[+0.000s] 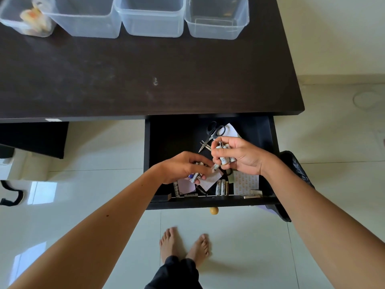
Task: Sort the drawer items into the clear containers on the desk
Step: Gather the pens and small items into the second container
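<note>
The right grip (235, 155) is curled round a small bunch of white batteries (226, 158), held above the open drawer (270, 130); their print is too small to read. The left grip (183, 166) is lower, fingers bent down into the drawer and closed on a few more batteries (196, 176), one of them with a blue end. The two grips are just beside each other over the middle of the drawer.

Under them, along the drawer's front wall, lie loose batteries (220, 187), two of them white with a label that reads roughly "Heyoright", and a black one (201, 191) marked "EVEREADY". Pale paper slips (212, 179) and a dotted sheet (245, 182) lie among them. Black-handled scissors (212, 133) rest toward the back on a white paper (231, 130).

On the dark counter (145, 80) four clear containers (152, 17) stand in a row at the far edge; the leftmost one (27, 19) holds something pale yellow, blurred.
</note>
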